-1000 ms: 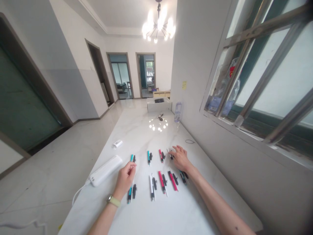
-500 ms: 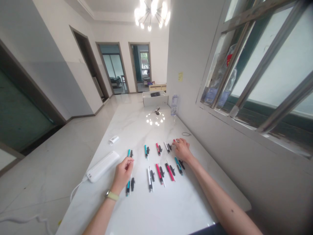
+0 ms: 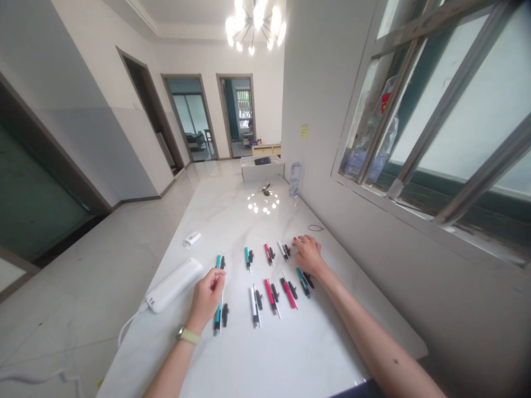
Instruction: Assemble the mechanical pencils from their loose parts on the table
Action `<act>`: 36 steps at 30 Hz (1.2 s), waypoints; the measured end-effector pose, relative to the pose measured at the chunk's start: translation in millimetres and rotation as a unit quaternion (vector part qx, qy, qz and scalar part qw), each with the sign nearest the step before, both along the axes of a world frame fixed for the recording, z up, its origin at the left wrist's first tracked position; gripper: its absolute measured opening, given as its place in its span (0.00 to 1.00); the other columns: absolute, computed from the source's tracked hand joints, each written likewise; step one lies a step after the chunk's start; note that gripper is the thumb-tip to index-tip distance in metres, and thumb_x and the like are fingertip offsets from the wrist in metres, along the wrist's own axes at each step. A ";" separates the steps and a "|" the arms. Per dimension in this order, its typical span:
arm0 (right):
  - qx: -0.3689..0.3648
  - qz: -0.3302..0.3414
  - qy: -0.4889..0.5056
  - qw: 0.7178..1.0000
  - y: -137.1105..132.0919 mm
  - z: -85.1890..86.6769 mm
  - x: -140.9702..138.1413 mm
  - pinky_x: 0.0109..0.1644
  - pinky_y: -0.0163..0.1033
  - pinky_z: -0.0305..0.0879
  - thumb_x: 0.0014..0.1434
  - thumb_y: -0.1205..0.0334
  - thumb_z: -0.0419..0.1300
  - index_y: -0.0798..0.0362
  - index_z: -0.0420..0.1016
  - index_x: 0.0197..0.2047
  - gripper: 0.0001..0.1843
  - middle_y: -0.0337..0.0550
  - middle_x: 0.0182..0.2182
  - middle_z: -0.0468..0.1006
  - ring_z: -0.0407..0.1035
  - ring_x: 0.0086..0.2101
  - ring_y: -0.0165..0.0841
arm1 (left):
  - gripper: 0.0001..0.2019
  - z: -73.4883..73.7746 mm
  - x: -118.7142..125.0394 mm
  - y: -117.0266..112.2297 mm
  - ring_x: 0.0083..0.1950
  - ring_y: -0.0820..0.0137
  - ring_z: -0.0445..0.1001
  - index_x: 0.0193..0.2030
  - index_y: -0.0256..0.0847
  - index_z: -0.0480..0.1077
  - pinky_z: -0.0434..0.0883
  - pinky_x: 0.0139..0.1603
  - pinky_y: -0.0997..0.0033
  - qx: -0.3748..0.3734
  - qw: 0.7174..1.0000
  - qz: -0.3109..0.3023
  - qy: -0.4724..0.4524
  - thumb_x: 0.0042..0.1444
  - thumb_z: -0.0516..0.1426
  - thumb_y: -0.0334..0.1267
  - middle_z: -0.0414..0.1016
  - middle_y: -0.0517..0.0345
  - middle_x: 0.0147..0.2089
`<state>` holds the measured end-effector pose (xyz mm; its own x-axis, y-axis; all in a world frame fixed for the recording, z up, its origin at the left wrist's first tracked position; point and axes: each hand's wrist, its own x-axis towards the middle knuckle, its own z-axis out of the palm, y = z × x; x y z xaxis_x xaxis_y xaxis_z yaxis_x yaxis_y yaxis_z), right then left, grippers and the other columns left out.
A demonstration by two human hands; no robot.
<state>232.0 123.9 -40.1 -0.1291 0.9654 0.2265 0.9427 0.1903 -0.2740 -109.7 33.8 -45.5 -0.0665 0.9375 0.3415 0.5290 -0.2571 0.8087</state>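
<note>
Two rows of small pen parts lie on the white marble table (image 3: 298,354): teal and pink barrels, each with black pieces beside it. My left hand (image 3: 205,299) pinches its fingertips around the top of a thin white stick (image 3: 221,309), whose lower end sits beside a teal pen (image 3: 217,321). A black cap (image 3: 225,315) lies just right of that pen. My right hand (image 3: 309,255) rests open on the table, holding nothing. Its fingertips are close to a white pen with a black piece (image 3: 284,250). A pink pen (image 3: 289,293) lies in the near row.
A white power bank (image 3: 173,285) with a white cable lies left of the pens, and a small white plug (image 3: 193,239) lies beyond it. Farther along are a white box (image 3: 262,168) and a plastic bottle (image 3: 294,179). A barred window (image 3: 431,110) is on the right.
My view has shifted slightly, moving the scene up and left in the picture. Both hands stay at about the same places among the pens.
</note>
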 end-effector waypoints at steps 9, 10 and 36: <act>0.013 0.059 0.006 0.998 -13.6 7.5 -8.3 0.57 0.49 0.50 0.56 0.73 0.49 0.50 0.75 0.50 0.23 0.50 0.59 0.66 0.51 0.59 0.45 | 0.09 -1.4 -1.0 -0.3 0.24 0.72 0.61 0.38 0.41 0.69 0.58 0.25 0.76 -0.001 1.000 -0.001 0.001 0.61 0.52 0.43 0.60 0.65 0.23; 0.014 0.073 0.001 0.997 -13.9 8.5 -11.4 0.57 0.50 0.49 0.57 0.72 0.49 0.48 0.74 0.51 0.23 0.49 0.60 0.65 0.50 0.60 0.45 | 0.09 -1.9 -0.9 -0.3 0.23 0.72 0.61 0.38 0.41 0.69 0.58 0.25 0.76 -0.001 1.000 -0.001 0.001 0.61 0.51 0.43 0.60 0.65 0.23; 0.066 -0.038 0.178 0.981 15.0 -2.7 32.2 0.58 0.47 0.55 0.51 0.70 0.49 0.52 0.78 0.45 0.22 0.49 0.48 0.76 0.63 0.53 0.44 | 0.08 0.8 -8.6 2.7 0.25 0.71 0.64 0.38 0.40 0.70 0.59 0.25 0.76 0.003 0.999 0.010 -0.036 0.59 0.53 0.41 0.65 0.63 0.24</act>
<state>264.1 138.8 -42.8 0.0524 0.9287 0.3671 0.8043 0.1786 -0.5667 -118.3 36.5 -44.7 -0.1086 0.9340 0.3403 0.4751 -0.2520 0.8431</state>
